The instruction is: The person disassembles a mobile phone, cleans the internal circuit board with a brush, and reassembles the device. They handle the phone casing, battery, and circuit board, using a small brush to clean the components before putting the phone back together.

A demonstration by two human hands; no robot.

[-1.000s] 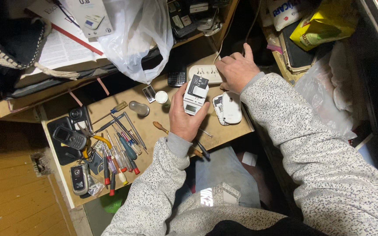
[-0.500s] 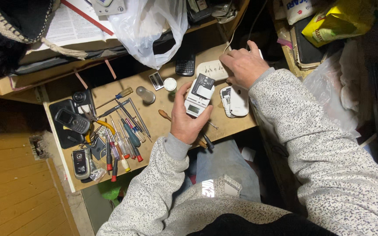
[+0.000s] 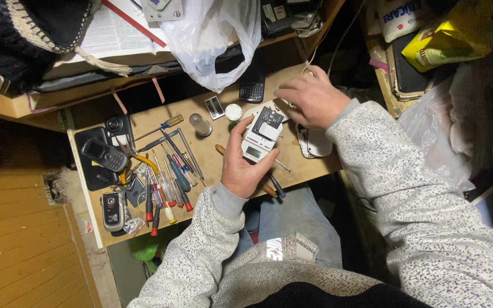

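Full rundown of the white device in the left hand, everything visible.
The white device is a small rectangular unit, plastic by its look, with a small greyish display window near its lower end and a dark flat rectangular piece seated at its upper end. The left hand grips it from below, thumb on one side, fingers on the other, holding it tilted above the wooden workbench. The right hand rests beyond it, apparently not touching it.

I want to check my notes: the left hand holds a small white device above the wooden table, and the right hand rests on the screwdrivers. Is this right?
Not quite. In the head view, the left hand does hold the small white device, but the right hand rests at the table's far right side, away from the screwdrivers, which lie to the left.
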